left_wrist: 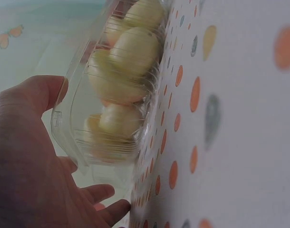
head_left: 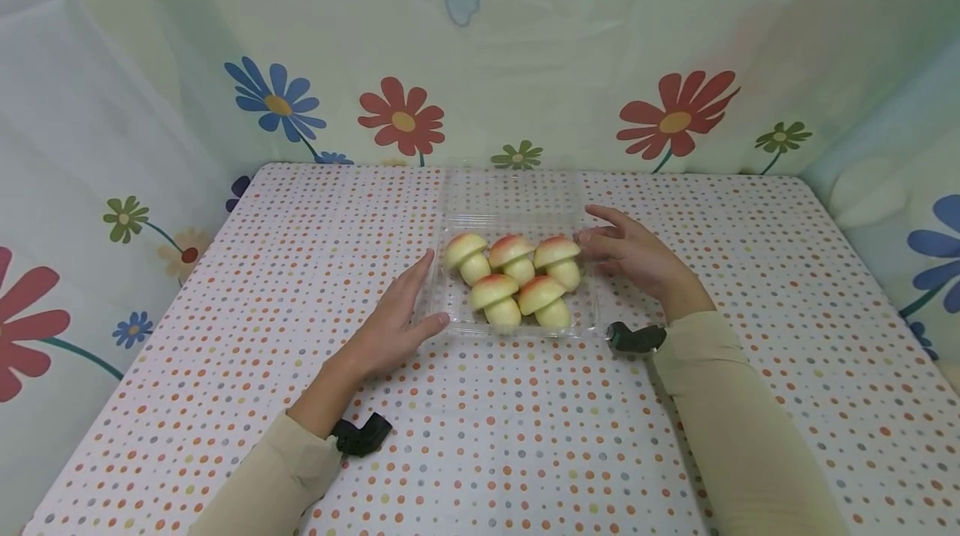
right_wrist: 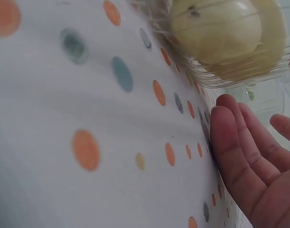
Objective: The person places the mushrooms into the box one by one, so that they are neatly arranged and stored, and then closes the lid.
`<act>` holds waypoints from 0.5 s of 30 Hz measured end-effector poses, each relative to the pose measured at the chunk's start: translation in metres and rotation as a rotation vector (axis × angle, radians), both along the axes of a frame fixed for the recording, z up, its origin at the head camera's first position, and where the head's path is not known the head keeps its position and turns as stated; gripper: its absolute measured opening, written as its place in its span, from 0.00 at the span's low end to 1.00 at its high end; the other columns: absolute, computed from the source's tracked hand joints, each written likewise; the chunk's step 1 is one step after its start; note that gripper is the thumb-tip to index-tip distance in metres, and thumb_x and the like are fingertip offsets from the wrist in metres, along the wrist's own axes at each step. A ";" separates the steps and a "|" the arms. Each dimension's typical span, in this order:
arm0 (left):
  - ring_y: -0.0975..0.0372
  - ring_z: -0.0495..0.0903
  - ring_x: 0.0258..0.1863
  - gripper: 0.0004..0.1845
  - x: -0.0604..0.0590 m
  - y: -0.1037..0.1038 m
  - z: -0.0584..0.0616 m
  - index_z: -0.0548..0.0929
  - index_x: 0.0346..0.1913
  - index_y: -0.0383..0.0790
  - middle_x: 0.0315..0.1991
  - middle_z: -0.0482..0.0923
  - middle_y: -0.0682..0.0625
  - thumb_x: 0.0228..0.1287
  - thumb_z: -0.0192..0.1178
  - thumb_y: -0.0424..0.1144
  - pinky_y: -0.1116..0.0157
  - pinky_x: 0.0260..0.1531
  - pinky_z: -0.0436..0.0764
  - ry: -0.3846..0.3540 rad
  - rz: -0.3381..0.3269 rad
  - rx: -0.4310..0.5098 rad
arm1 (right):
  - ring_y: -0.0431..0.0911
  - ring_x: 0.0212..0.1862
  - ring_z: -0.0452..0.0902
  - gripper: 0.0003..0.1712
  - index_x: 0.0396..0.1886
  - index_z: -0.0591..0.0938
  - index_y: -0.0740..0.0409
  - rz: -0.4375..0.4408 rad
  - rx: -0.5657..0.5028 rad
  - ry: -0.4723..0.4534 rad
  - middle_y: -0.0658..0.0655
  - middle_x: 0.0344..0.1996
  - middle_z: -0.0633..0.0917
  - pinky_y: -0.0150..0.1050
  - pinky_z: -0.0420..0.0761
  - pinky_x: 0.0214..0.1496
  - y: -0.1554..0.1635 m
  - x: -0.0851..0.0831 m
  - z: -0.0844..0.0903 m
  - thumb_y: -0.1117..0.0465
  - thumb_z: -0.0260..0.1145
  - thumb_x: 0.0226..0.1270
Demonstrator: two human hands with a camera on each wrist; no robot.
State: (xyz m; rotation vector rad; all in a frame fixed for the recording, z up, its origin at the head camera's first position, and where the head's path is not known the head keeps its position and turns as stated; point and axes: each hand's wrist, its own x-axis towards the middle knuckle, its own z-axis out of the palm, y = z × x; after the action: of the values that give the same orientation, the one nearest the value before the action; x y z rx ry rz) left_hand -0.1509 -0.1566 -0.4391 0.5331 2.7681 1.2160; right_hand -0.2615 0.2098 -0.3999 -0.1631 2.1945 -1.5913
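A clear plastic clamshell box [head_left: 588,315] sits in the middle of the table, its transparent lid [head_left: 513,190] folded back behind it. Several mushroom-shaped pieces [head_left: 497,296], pale yellow-green with reddish caps, lie in it in two rows. Along the box's left side my left hand [head_left: 393,323] rests with straight fingers; in the left wrist view the thumb [left_wrist: 59,90] is at the rim. My right hand [head_left: 633,252] is beside the right side, fingers extended and loosely bent. The right wrist view shows the fingertips [right_wrist: 224,124] low near the table, close to the box wall.
A white tablecloth with coloured dots [head_left: 480,453] covers the table. Behind and at both sides hangs a curtain [head_left: 562,36] printed with flowers and a butterfly. Dark wrist-worn devices sit at the left cuff [head_left: 363,434] and the right cuff [head_left: 636,338].
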 end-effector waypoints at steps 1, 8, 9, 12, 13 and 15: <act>0.47 0.43 0.84 0.48 0.000 0.000 0.000 0.39 0.85 0.53 0.86 0.42 0.46 0.74 0.55 0.53 0.40 0.80 0.48 -0.003 0.002 -0.001 | 0.40 0.60 0.75 0.47 0.86 0.46 0.49 -0.003 -0.010 -0.004 0.66 0.76 0.68 0.32 0.82 0.52 0.000 0.000 0.000 0.57 0.62 0.78; 0.48 0.44 0.84 0.47 -0.001 0.001 0.001 0.40 0.86 0.51 0.86 0.42 0.46 0.74 0.55 0.53 0.41 0.80 0.48 -0.008 0.009 -0.009 | 0.33 0.55 0.77 0.47 0.86 0.47 0.48 -0.025 -0.077 -0.014 0.67 0.77 0.67 0.32 0.83 0.50 0.001 0.000 -0.003 0.59 0.62 0.79; 0.48 0.44 0.84 0.47 0.000 0.001 0.001 0.40 0.86 0.50 0.85 0.43 0.46 0.74 0.55 0.53 0.41 0.80 0.48 -0.007 0.009 -0.008 | 0.33 0.55 0.78 0.47 0.86 0.47 0.48 -0.028 -0.088 -0.016 0.67 0.77 0.67 0.32 0.83 0.50 0.001 0.000 -0.004 0.59 0.62 0.79; 0.47 0.44 0.84 0.48 0.000 0.001 0.001 0.40 0.86 0.51 0.85 0.43 0.45 0.74 0.56 0.53 0.40 0.80 0.48 -0.009 0.011 -0.009 | 0.32 0.56 0.78 0.47 0.86 0.47 0.48 -0.041 -0.130 -0.028 0.67 0.78 0.66 0.32 0.84 0.51 0.001 0.001 -0.005 0.60 0.62 0.78; 0.46 0.44 0.84 0.48 0.000 0.001 0.001 0.40 0.86 0.51 0.85 0.43 0.44 0.74 0.56 0.53 0.40 0.80 0.49 -0.008 0.011 -0.009 | 0.33 0.56 0.78 0.47 0.86 0.47 0.47 -0.044 -0.143 -0.031 0.67 0.78 0.66 0.32 0.84 0.51 0.001 0.002 -0.005 0.60 0.62 0.78; 0.47 0.44 0.84 0.48 0.000 0.001 0.002 0.40 0.86 0.52 0.85 0.43 0.45 0.74 0.56 0.53 0.40 0.80 0.48 -0.011 0.011 -0.007 | 0.33 0.57 0.78 0.47 0.86 0.47 0.46 -0.052 -0.167 -0.038 0.67 0.78 0.65 0.32 0.84 0.52 0.000 0.002 -0.005 0.60 0.62 0.79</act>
State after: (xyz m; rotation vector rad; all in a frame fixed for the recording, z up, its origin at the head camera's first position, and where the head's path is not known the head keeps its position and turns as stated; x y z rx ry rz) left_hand -0.1505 -0.1553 -0.4374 0.5100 2.7685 1.2078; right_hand -0.2596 0.2101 -0.4045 -0.1245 2.0527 -1.7920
